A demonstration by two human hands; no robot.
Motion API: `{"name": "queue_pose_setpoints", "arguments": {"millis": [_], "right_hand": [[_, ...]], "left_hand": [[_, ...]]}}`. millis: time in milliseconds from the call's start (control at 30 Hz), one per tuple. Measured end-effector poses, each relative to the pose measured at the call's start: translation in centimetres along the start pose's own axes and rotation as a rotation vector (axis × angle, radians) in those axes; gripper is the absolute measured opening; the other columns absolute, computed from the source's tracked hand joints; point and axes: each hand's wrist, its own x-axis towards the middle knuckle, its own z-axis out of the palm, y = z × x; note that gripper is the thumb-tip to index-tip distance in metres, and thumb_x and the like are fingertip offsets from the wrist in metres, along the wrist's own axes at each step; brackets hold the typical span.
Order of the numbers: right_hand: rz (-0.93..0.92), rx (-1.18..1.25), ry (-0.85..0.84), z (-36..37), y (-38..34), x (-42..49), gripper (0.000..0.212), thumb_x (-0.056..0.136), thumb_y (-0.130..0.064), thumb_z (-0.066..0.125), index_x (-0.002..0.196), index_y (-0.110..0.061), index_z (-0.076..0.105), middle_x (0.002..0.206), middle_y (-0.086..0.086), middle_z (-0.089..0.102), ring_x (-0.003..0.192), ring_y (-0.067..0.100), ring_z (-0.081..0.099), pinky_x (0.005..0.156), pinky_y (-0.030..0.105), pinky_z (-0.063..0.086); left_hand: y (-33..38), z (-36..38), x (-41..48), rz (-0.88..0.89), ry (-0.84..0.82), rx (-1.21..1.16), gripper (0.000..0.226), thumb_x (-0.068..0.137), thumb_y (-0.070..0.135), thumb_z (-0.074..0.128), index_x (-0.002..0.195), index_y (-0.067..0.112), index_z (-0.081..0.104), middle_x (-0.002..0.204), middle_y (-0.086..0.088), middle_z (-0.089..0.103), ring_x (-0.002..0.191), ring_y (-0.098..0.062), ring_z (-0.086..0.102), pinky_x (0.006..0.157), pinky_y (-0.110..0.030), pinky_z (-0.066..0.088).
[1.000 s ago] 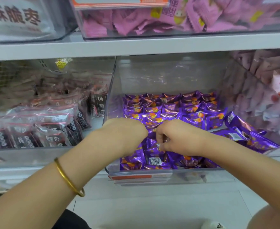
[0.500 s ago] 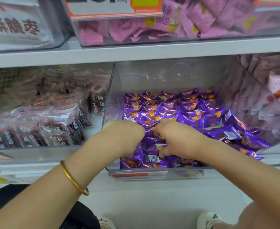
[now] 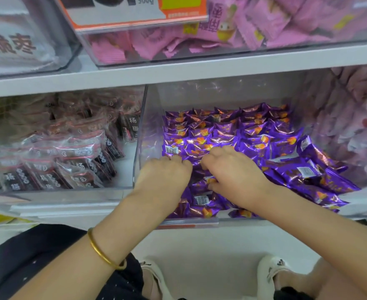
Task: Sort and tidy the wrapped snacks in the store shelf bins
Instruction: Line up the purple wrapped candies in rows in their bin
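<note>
Since the earlier frame both hands have been pushed farther back into the bin, and two white shoes (image 3: 271,271) have been brought into view at 6 o'clock on the pale floor (image 3: 210,245). One gold bangle (image 3: 104,254) is worn on the left wrist. The left hand (image 3: 164,176) is laid knuckles-up on the purple packs (image 3: 254,137), fingers curled down; whether anything is gripped cannot be told. Just beside it, at 3 o'clock, one pack is pinched between thumb and curled fingers of the right hand (image 3: 232,169). Several dozen purple packs are held in the middle clear bin (image 3: 148,118), rowed at the back and heaped at 4 o'clock. Three bins are seen below the white shelf (image 3: 178,72) and two above it. Dark packs (image 3: 70,152) are kept at 9 o'clock, pale packs (image 3: 351,118) at 3, and pink packs (image 3: 264,22) at 12 beside one orange label (image 3: 135,14).
</note>
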Motion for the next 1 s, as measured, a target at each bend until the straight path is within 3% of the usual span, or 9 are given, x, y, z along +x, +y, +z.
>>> {"name": "queue_pose_setpoints", "arguments": {"millis": [133, 233, 333, 467, 533, 667, 767, 867, 1000], "right_hand": [[-0.055, 0.173, 0.045, -1.0, -0.4, -1.0, 0.025, 0.086, -0.025, 0.061, 0.111, -0.02, 0.058, 0.109, -0.002, 0.052, 0.104, 0.018, 0.047, 0.084, 0.03, 0.042], [-0.103, 0.325, -0.109, -1.0, -1.6, -1.4, 0.02, 0.085, -0.034, 0.062, 0.1, -0.02, 0.066, 0.096, -0.003, 0.06, 0.091, 0.015, 0.056, 0.079, 0.035, 0.048], [-0.1, 0.2, -0.243, -0.8, -1.9, -1.1, 0.032, 0.084, -0.043, 0.061, 0.105, -0.019, 0.065, 0.101, 0.001, 0.062, 0.096, 0.02, 0.057, 0.077, 0.036, 0.05], [-0.162, 0.029, -0.314, -1.3, -1.8, -0.7, 0.006, 0.084, -0.021, 0.06, 0.085, -0.016, 0.061, 0.093, 0.002, 0.057, 0.084, 0.022, 0.051, 0.061, 0.031, 0.041], [-0.164, 0.064, -0.326, -1.7, -1.8, -0.5, 0.014, 0.083, -0.01, 0.055, 0.071, -0.018, 0.053, 0.083, 0.001, 0.053, 0.08, 0.023, 0.048, 0.06, 0.031, 0.042], [-0.242, 0.328, -0.291, -0.9, -1.9, -0.1, 0.043, 0.086, 0.0, 0.043, 0.115, -0.022, 0.066, 0.12, -0.003, 0.064, 0.11, 0.016, 0.056, 0.093, 0.034, 0.046], [-0.286, 0.432, -0.445, -0.4, -2.2, 0.0, 0.052, 0.089, 0.005, 0.036, 0.132, -0.018, 0.053, 0.137, -0.003, 0.053, 0.119, 0.008, 0.049, 0.095, 0.011, 0.033], [-0.308, 0.388, -0.532, -0.8, -1.8, 0.4, 0.047, 0.092, 0.003, 0.037, 0.131, -0.016, 0.054, 0.125, -0.008, 0.059, 0.092, -0.011, 0.051, 0.077, -0.003, 0.03], [-0.297, 0.344, -0.437, -0.6, -1.7, 0.6, 0.034, 0.095, -0.014, 0.046, 0.128, -0.018, 0.055, 0.092, -0.01, 0.063, 0.075, 0.005, 0.05, 0.075, 0.023, 0.039]], "left_hand": [[-0.1, 0.1, 0.3, -0.002, -0.019, -0.02, 0.037, 0.086, 0.016, 0.059, 0.118, 0.014, 0.04, 0.116, -0.005, 0.05, 0.105, -0.026, 0.055, 0.068, -0.032, 0.031], [-0.4, 0.1, 0.9, 0.007, -0.033, -0.057, 0.037, 0.085, 0.015, 0.059, 0.117, 0.016, 0.042, 0.117, -0.004, 0.051, 0.106, -0.026, 0.056, 0.066, -0.032, 0.033], [-0.7, 0.0, 1.3, 0.041, -0.049, -0.053, 0.036, 0.085, 0.013, 0.058, 0.118, 0.014, 0.044, 0.118, -0.004, 0.052, 0.108, -0.026, 0.056, 0.065, -0.033, 0.035], [-0.9, -0.3, 1.3, 0.075, -0.051, -0.035, 0.034, 0.086, 0.013, 0.058, 0.117, 0.014, 0.045, 0.119, -0.005, 0.051, 0.109, -0.026, 0.055, 0.066, -0.033, 0.034], [-0.9, -0.3, 1.4, 0.082, -0.046, -0.038, 0.032, 0.087, 0.013, 0.057, 0.117, 0.014, 0.045, 0.119, -0.004, 0.052, 0.109, -0.026, 0.055, 0.066, -0.032, 0.034], [-1.1, -0.7, 1.7, 0.09, -0.058, -0.052, 0.028, 0.088, 0.016, 0.056, 0.114, 0.015, 0.047, 0.116, -0.003, 0.053, 0.107, -0.025, 0.056, 0.066, -0.032, 0.034], [-1.2, -0.9, 1.9, 0.094, -0.07, -0.02, 0.029, 0.086, 0.016, 0.059, 0.113, 0.016, 0.048, 0.113, -0.003, 0.055, 0.105, -0.024, 0.057, 0.064, -0.031, 0.034], [-1.3, -0.9, 2.0, 0.093, -0.063, -0.014, 0.028, 0.088, 0.014, 0.057, 0.114, 0.016, 0.047, 0.113, -0.002, 0.056, 0.105, -0.025, 0.057, 0.064, -0.032, 0.033], [-1.4, -0.8, 2.1, 0.093, -0.06, -0.019, 0.027, 0.088, 0.018, 0.056, 0.114, 0.016, 0.047, 0.112, -0.003, 0.056, 0.104, -0.025, 0.057, 0.064, -0.033, 0.034]]}}
